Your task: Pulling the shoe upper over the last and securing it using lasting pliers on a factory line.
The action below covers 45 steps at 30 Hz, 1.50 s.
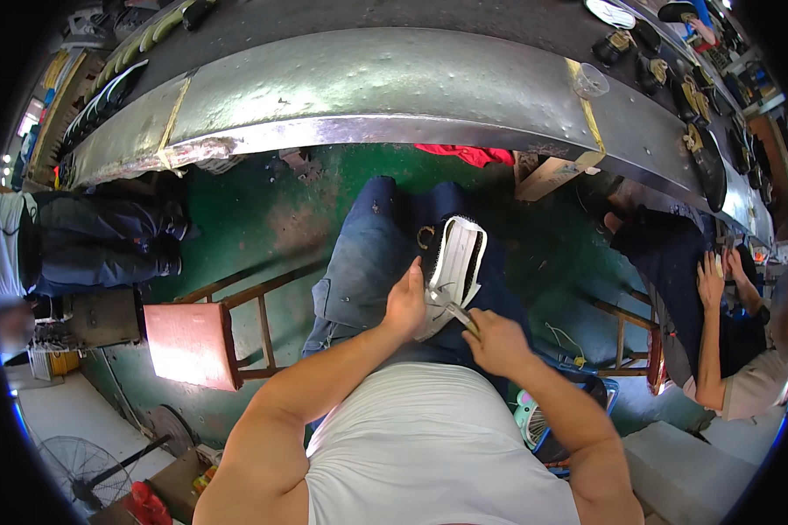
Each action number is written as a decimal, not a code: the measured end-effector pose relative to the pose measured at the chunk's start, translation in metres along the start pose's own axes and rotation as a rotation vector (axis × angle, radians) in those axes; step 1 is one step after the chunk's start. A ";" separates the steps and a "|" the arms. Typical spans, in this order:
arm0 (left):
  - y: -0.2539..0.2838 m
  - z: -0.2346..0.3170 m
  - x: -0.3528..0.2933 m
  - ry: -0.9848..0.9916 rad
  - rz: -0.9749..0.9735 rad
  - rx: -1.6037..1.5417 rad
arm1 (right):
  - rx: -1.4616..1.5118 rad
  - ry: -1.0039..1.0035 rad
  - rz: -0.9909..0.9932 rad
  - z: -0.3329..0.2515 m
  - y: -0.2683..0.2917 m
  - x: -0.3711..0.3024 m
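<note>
A dark shoe upper (pixel 475 265) lies sole side up across my lap, its long white insole (pixel 456 250) facing me and pale edges folded round it. My left hand (pixel 405 302) is closed on the shoe's left side, near its lower end. In my right hand (pixel 497 341) is a metal tool that looks like pliers (pixel 453 308), gripped by the handle. The tool's head meets the near end of the shoe, close to my left fingers. What its jaws hold is too small to make out.
A metal-faced workbench (pixel 376 87) curves across the front, with dark shoes (pixel 693 101) along its right side. A stool (pixel 193 343) stands left, a blue basket (pixel 608 389) near my right side. Co-workers sit at left (pixel 96 236) and right (pixel 753 367). A fan (pixel 83 472) is lower left.
</note>
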<state>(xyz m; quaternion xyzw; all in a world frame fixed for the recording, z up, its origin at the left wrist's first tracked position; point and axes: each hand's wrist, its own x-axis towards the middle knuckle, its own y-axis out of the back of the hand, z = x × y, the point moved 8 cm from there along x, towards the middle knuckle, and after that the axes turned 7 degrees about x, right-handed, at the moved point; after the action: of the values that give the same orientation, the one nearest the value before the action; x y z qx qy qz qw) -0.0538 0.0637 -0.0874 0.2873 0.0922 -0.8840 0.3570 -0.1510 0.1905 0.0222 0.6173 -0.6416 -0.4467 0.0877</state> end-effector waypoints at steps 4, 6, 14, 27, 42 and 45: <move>0.013 0.006 0.005 -0.099 0.169 0.413 | 0.059 0.063 0.030 0.012 -0.005 -0.004; 0.013 0.012 0.005 -0.168 0.173 0.481 | -0.074 0.144 0.228 0.017 0.017 -0.003; -0.012 0.041 -0.013 -0.600 0.000 0.921 | 0.013 -0.037 0.284 0.052 0.013 0.010; -0.027 0.063 -0.003 -0.594 -0.277 1.284 | 0.607 -0.242 -0.218 0.090 0.036 0.007; 0.004 0.020 -0.020 -0.368 -0.163 0.708 | 0.357 -0.010 0.174 0.055 0.019 0.004; 0.001 0.025 -0.029 -0.193 -0.353 0.799 | 0.202 -0.003 0.139 0.051 0.002 0.002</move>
<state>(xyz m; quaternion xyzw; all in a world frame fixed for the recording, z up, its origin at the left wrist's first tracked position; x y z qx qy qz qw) -0.0478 0.0706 -0.0504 0.2985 -0.2427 -0.9205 0.0689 -0.1862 0.2125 -0.0071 0.5763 -0.7248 -0.3737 0.0548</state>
